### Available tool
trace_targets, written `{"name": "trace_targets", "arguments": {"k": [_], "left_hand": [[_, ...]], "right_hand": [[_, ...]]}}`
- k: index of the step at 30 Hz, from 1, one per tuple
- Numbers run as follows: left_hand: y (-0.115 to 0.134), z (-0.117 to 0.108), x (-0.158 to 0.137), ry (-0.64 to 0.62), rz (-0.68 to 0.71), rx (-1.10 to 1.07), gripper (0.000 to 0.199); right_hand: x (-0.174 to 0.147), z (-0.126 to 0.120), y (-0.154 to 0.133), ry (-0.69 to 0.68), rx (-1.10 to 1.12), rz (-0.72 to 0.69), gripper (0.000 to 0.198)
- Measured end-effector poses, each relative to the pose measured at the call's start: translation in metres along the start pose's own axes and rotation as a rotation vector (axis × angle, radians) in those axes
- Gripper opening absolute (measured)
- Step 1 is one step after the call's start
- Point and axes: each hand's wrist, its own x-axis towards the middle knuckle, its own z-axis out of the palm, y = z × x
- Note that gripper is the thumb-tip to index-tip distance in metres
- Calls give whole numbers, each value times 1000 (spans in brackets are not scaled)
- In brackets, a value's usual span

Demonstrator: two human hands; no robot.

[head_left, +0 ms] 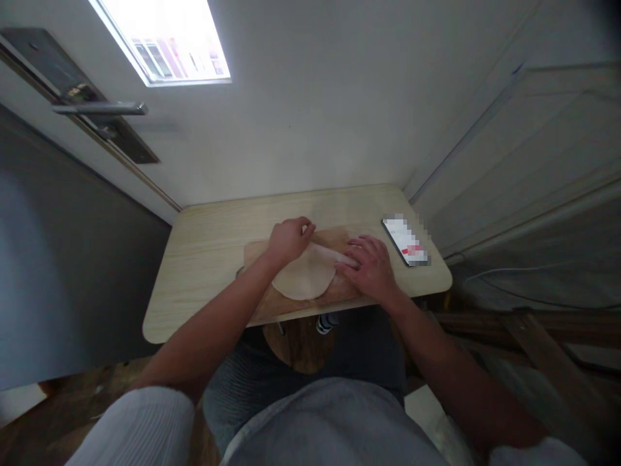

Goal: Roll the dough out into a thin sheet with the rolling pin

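A flat, round sheet of dough (305, 275) lies on a brown wooden cutting board (272, 312). Across the dough's upper right part runs a pale, thin rolling pin (334, 255), slanting down to the right. My right hand (372, 266) is over the pin's right end, its fingers bent around it. At the dough's upper left edge is my left hand (291, 239), fingers curled and thumb close to the index finger, near the pin's left end. What those fingers hold, if anything, is hidden.
The board rests on a small light wood table (208, 259) set against a white door (310, 129) with a metal handle (111, 108). Right of my right hand lies a phone (405, 241). Below the table's front edge shows a round wooden stool (301, 349).
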Motion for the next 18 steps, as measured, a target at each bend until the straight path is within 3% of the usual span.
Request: {"name": "trace_targets", "arguments": {"k": [4,8,12,18], "left_hand": [[4,5,-33,-3,48,100,39],[7,13,-46,81,37,166,40],[8,17,-43,105,49,181,41],[8,22,-22,88,57,174,42]], "right_hand": [[-28,-1,-18,-17,-60,62,31],[-41,3,-38,-22,-184,161,40],[-39,4,-47,-59,-275,197,46],[-26,12,-33,-19,-319,233,50]]}}
